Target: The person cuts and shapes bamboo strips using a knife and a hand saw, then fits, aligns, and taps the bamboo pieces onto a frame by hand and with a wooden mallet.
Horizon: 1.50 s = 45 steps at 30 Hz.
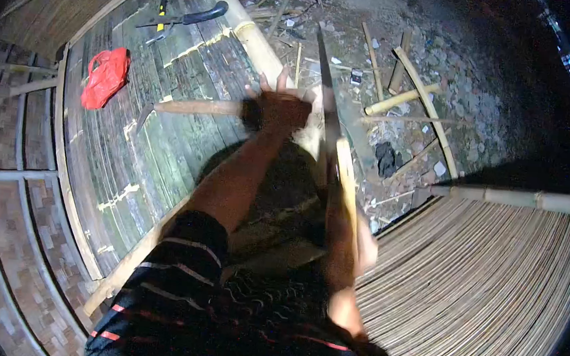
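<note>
My left hand [283, 108] has its fingers spread over the pale bamboo pole [247, 31] at the edge of a slatted bamboo surface [178, 144]. Blurred by motion, my right hand [361, 247] is closed round the pale handle of a long dark-bladed saw [330, 100]. Its blade points up and away, just right of my left hand. A wooden-handled tool [199, 107] with a metal head lies left of that hand. Shadow hides the area between my forearms.
A red plastic bag [106, 80], a black curved-handled tool [206, 16] and a yellow-and-black tool [162, 12] lie on the slats. Bamboo pieces [402, 101] and a black cloth-like scrap [388, 159] litter the ground. A thin-stick panel [473, 285] stands at right.
</note>
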{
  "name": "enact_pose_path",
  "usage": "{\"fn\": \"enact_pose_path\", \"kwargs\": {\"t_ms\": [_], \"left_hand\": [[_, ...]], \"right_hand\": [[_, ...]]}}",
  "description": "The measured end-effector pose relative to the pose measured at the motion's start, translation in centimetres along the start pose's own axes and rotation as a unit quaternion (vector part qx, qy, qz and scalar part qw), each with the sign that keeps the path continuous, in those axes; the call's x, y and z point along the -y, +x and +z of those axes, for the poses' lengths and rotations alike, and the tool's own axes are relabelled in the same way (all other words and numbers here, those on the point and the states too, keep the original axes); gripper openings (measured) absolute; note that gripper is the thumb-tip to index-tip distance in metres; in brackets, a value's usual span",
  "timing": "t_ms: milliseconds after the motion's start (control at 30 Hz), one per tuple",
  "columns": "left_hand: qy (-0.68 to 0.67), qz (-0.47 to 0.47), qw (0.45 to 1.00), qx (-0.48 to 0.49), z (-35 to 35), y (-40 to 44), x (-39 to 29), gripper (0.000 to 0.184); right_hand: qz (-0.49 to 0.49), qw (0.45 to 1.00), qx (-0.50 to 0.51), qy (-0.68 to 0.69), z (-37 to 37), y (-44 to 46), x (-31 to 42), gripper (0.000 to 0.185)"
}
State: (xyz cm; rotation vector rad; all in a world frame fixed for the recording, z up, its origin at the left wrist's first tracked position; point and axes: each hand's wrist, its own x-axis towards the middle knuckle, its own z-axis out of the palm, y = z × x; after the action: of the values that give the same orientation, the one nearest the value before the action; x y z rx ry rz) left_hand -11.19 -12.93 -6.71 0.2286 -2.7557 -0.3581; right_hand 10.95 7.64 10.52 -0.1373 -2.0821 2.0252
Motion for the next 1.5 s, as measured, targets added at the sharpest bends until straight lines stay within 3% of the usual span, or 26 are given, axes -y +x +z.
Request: {"fn": "enact_pose_path", "kwargs": {"t_ms": [33,67,100,167,233,267,333,400,500,533,567,667,733,800,833,900,967,1000,1033,1067,1133,1167,1233,1300,1367,1500], "left_hand": [[-0.017,-0.028,0.997,0.066,-0.4,-0.2,0.0,0.054],[0.172,0.066,0.970,-0.159,3.9,-1.0,2.1,0.066],[0.175,0.065,0.969,-0.160,2.1,-0.6,1.5,0.066],[0.171,0.003,0.984,0.054,-1.2,-0.7,-0.4,0.063],[0.098,0.024,0.995,-0.018,2.5,-1.2,0.5,0.050],[0.032,0.034,0.994,-0.094,3.5,-1.2,1.5,0.048],[0.021,0.056,0.993,-0.098,3.4,-2.2,1.9,0.047],[0.013,0.068,0.988,-0.138,3.7,0.0,2.4,0.046],[0.013,0.116,0.993,-0.036,5.5,-0.5,3.5,0.044],[-0.008,0.002,0.999,-0.043,-1.7,-0.8,-0.9,0.037],[-0.010,0.002,0.999,-0.045,-1.3,-0.7,-0.7,0.037],[-0.020,0.007,0.999,-0.034,0.1,-0.2,0.4,0.049],[0.177,0.126,0.963,-0.159,1.1,-0.8,0.3,0.041],[0.108,0.099,0.965,-0.218,3.4,0.4,0.8,0.038],[0.034,0.071,0.964,-0.254,4.4,-0.6,1.1,0.036],[0.108,0.136,0.955,-0.240,2.3,0.1,1.2,0.030],[0.002,0.096,0.969,-0.229,3.4,-0.7,0.7,0.041],[-0.054,0.013,0.997,-0.052,0.3,-0.6,-0.4,0.042],[-0.054,0.012,0.997,-0.055,-0.1,-0.2,-0.5,0.042],[-0.050,0.003,0.998,-0.043,-0.3,0.1,-0.1,0.042],[-0.057,0.008,0.998,-0.015,0.3,-0.8,-1.0,0.042],[-0.049,0.004,0.998,-0.033,0.3,0.4,-1.0,0.042],[-0.028,-0.014,0.999,-0.043,0.8,-0.8,-0.3,0.043],[0.059,0.082,0.983,-0.153,-0.6,-0.6,0.0,0.041],[-0.049,-0.055,0.997,0.039,-1.8,-0.1,-1.6,0.051],[-0.012,-0.031,0.999,0.000,-2.7,-0.2,-1.8,0.049]], "right_hand": [[-0.146,0.983,0.006,-0.113,-2.0,-2.1,-2.4,0.027],[-0.115,0.992,0.008,-0.051,-2.4,-2.6,-2.3,0.027],[-0.085,0.996,0.008,0.014,-2.2,-2.4,-1.8,0.027],[-0.074,0.980,0.060,-0.175,-0.7,1.1,-1.2,0.027],[-0.218,0.938,0.072,-0.258,2.9,6.8,-1.9,0.028],[-0.218,0.939,0.075,-0.257,3.1,6.6,-1.3,0.028],[-0.031,0.969,0.088,-0.231,2.8,5.3,0.4,0.024],[-0.215,0.954,0.052,-0.202,-1.0,0.6,-0.9,0.020],[-0.013,0.996,-0.060,0.062,-1.1,-2.9,-1.4,0.022],[-0.053,0.998,-0.017,-0.028,-0.6,-1.3,-0.8,0.024],[-0.098,0.988,0.025,-0.119,0.4,1.9,-0.6,0.025],[0.040,0.996,0.071,-0.042,2.8,6.1,-0.9,0.027],[0.104,0.994,0.042,0.004,2.2,4.6,-0.7,0.026],[-0.117,0.987,0.003,-0.113,0.1,0.7,-1.1,0.027],[-0.207,0.929,0.036,-0.304,-2.0,-1.2,-0.4,0.027],[-0.110,0.993,-0.016,-0.037,-0.2,-1.6,-0.5,0.024],[-0.027,0.987,0.048,-0.152,0.9,2.5,0.3,0.023],[0.041,0.998,0.039,-0.028,2.6,4.8,-0.3,0.021],[0.103,0.989,0.040,0.101,3.9,6.3,-1.0,0.020],[0.106,0.988,0.045,0.102,3.7,5.9,-1.3,0.020],[-0.170,0.958,0.047,-0.225,1.8,3.5,-1.8,0.020],[-0.078,0.994,0.022,-0.067,-0.1,0.5,-2.1,0.020],[-0.100,0.986,-0.004,-0.135,-1.5,-2.4,-1.1,0.023],[-0.114,0.987,-0.013,-0.109,-1.2,-2.1,0.7,0.022],[-0.043,0.995,0.006,-0.090,1.0,2.0,0.8,0.020],[0.067,0.996,0.050,0.003,3.4,6.3,-0.7,0.023]]}}
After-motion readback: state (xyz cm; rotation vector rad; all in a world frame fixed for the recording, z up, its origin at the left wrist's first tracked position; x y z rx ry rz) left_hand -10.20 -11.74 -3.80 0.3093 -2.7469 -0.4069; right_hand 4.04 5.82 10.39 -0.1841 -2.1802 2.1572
